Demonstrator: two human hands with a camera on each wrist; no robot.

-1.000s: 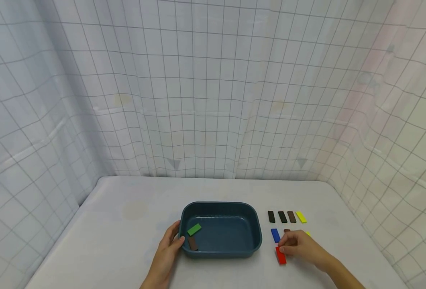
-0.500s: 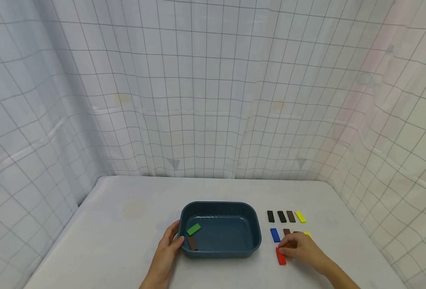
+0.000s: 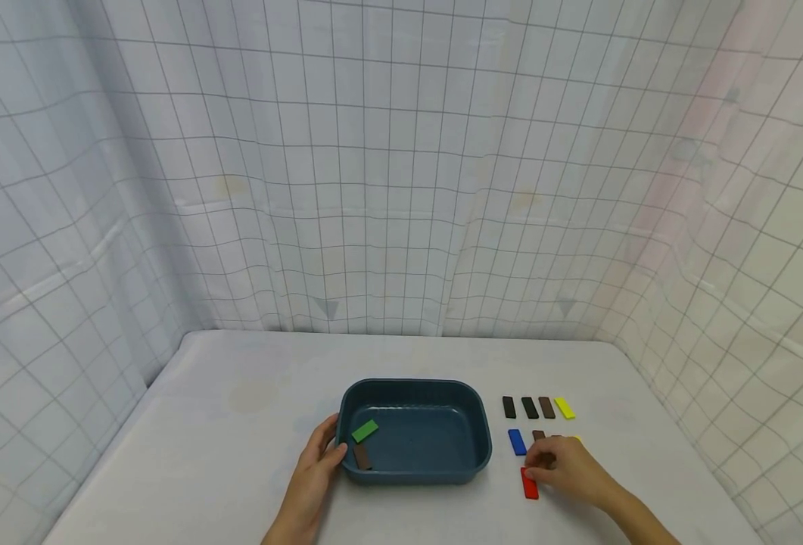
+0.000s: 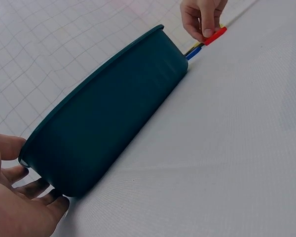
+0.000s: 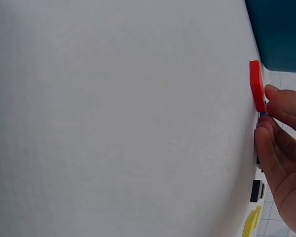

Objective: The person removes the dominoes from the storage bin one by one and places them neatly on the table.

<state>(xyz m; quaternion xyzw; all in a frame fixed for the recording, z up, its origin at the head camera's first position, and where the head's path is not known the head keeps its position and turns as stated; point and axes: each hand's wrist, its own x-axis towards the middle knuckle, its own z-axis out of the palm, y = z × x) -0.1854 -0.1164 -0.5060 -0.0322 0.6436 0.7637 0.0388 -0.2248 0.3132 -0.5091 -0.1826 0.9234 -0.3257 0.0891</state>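
My left hand [image 3: 314, 469] grips the left wall of a dark teal rectangular basin [image 3: 435, 479], thumb at the rim and fingers against the outside. Inside it, a green block [image 3: 365, 431] and a brown block [image 3: 362, 457] lie at the left. To the basin's right, my right hand [image 3: 564, 468] pinches the far end of a flat red block [image 3: 530, 486], which lies on the table. In the right wrist view, thumb and forefinger are at one end of the red block [image 5: 256, 85]. Just beyond the fingertips lies a blue block [image 3: 518, 442].
Behind the right hand runs a row of two black blocks [image 3: 530, 408], a brown block [image 3: 546, 407] and a yellow block [image 3: 564, 408]. Another brown block [image 3: 539, 435] and a yellow one [image 3: 578, 439] are partly covered by the hand. White gridded curtains [image 3: 401, 227] surround the white table [image 3: 190, 454].
Both hands keep almost the same place, the left at the basin and the right at the red block. Only a very slight shift of the view shows.
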